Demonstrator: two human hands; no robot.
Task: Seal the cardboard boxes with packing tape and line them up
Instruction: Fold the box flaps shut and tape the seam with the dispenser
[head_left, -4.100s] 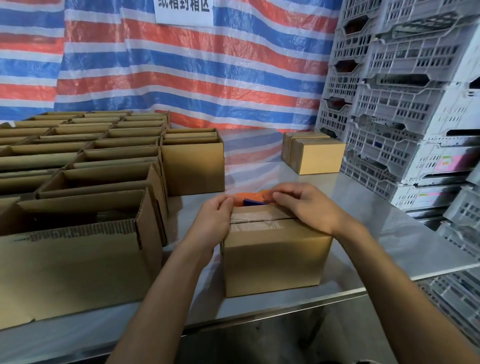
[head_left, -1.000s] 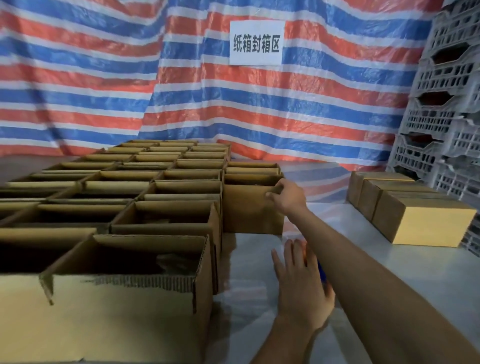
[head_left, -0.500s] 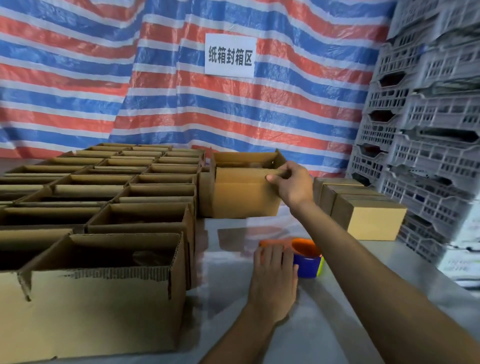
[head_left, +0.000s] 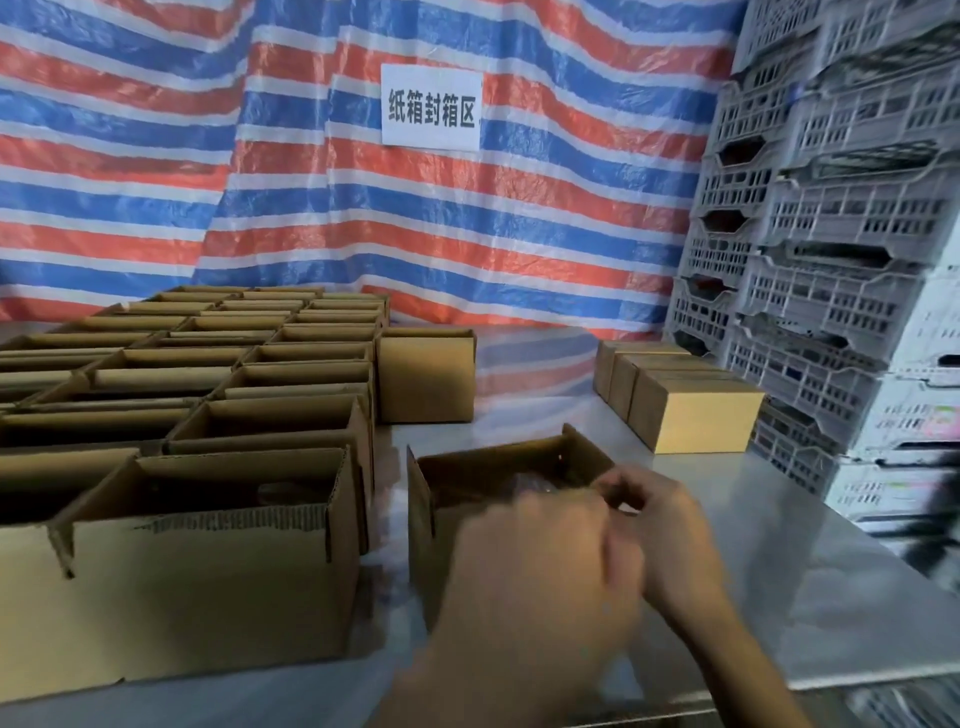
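Beneath both hands, at the near edge of the steel table (head_left: 810, 566), stands an open cardboard box (head_left: 488, 470) with its flaps raised. The left hand (head_left: 535, 577) is smeared by motion and covers the near side of this box. Whether it grips anything cannot be told. The right hand (head_left: 670, 540) is just beside it, with its fingers curled and their tips at the box's right-hand wall. Whether they pinch the cardboard cannot be told either. Something glossy lies inside the box, too blurred to identify.

To the left of the left hand stands a block of open boxes (head_left: 291, 364), packed side by side in rows. The nearest of them is a large box with a torn corrugated edge (head_left: 208, 566). Beyond the hands, a lone box (head_left: 426, 376) stands against the right side of that block. Farther off, beyond and to the right of the right hand, three closed boxes (head_left: 696, 415) stand touching in a row. Stacked grey plastic crates (head_left: 831, 270) rise just beside that row. Behind everything hangs a red, white and blue striped tarpaulin (head_left: 545, 244) bearing a white sign (head_left: 430, 106).
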